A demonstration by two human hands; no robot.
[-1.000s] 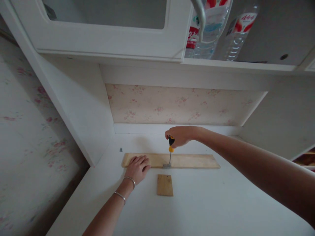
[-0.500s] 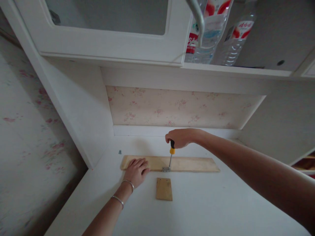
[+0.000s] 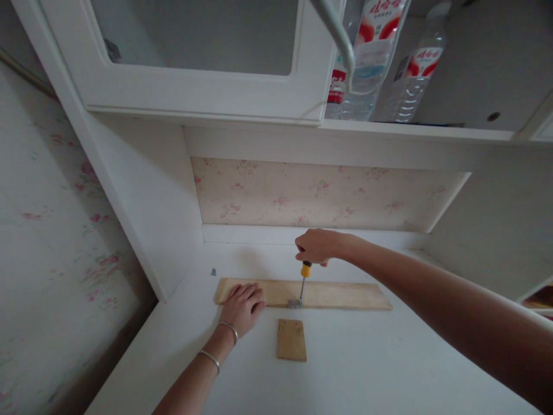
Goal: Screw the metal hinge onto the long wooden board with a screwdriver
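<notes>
My right hand (image 3: 318, 246) is wrapped round the handle of a screwdriver (image 3: 306, 271) with a black and yellow grip. The shaft points down, its tip on a small metal hinge (image 3: 295, 303) at the front edge of a long wooden board (image 3: 341, 295). Flat on the left part of that board lies my left hand (image 3: 245, 305), its fingers stretched out. A short wooden piece (image 3: 291, 340) with two small holes along its far edge lies just in front of the hinge, apart from the board. Whether a screw sits under the tip is too small to tell.
Everything lies on a white desktop (image 3: 354, 357). Overhead hangs a white cabinet (image 3: 207, 95) with a glass door and a curved handle (image 3: 341, 43). Plastic bottles (image 3: 417, 75) stand in its open part. A small grey metal piece (image 3: 213, 271) is near the board's left end.
My right hand has turned on the screwdriver handle, its grip shifted. The left hand stays on the board. The whole view has moved slightly.
</notes>
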